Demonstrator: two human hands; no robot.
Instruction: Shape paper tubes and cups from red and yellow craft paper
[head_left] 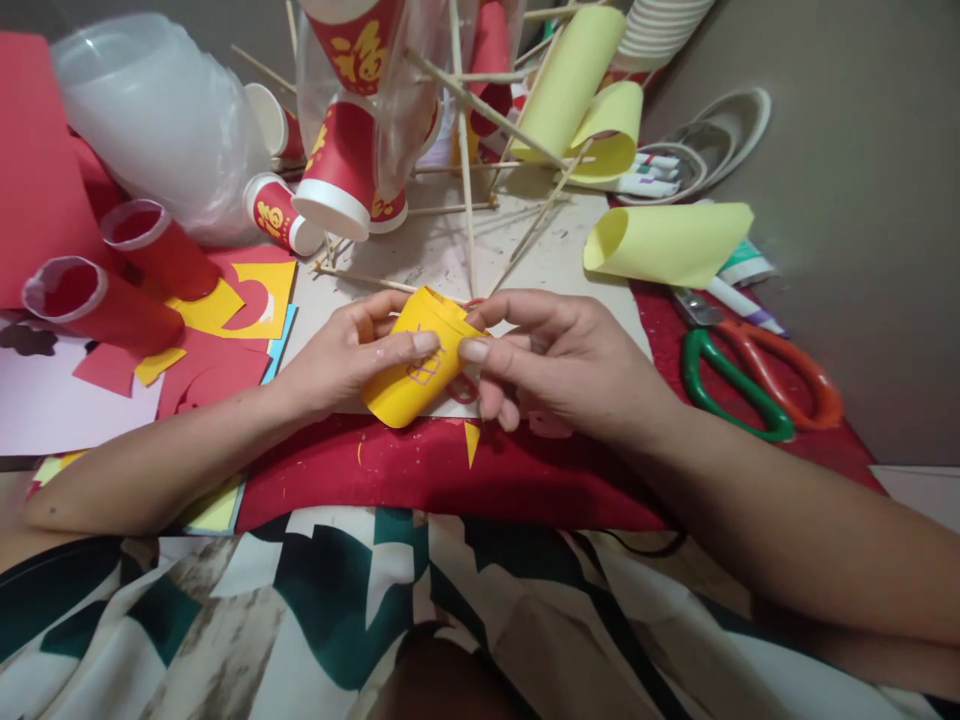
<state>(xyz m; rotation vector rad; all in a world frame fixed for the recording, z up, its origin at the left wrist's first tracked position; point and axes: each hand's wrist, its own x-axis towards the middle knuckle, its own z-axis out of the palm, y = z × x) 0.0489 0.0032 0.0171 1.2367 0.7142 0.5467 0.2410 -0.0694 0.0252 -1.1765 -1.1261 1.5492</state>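
Note:
A small rolled tube of yellow paper (401, 385) with purple pen lines on its side is held tilted between both hands. My left hand (360, 345) is closed around its left side, the thumb pressed flat on the marked face. At the upper right edge, the thumb and index finger of my right hand (555, 355) pinch the paper's rim. Behind the tube, partly covered by my fingers, shows something red and looped (463, 388); its kind I cannot make out. A pointed yellow scrap (471, 443) lies just below on the red cloth (315, 480).
Wooden sticks (466, 190) form a frame behind my hands, near red paper cups (337, 160). Scissors (757, 375) with green and orange handles and a pale yellow paper roll (667, 243) lie right. Red tubes (105, 310) and paper scraps (217, 300) are at left.

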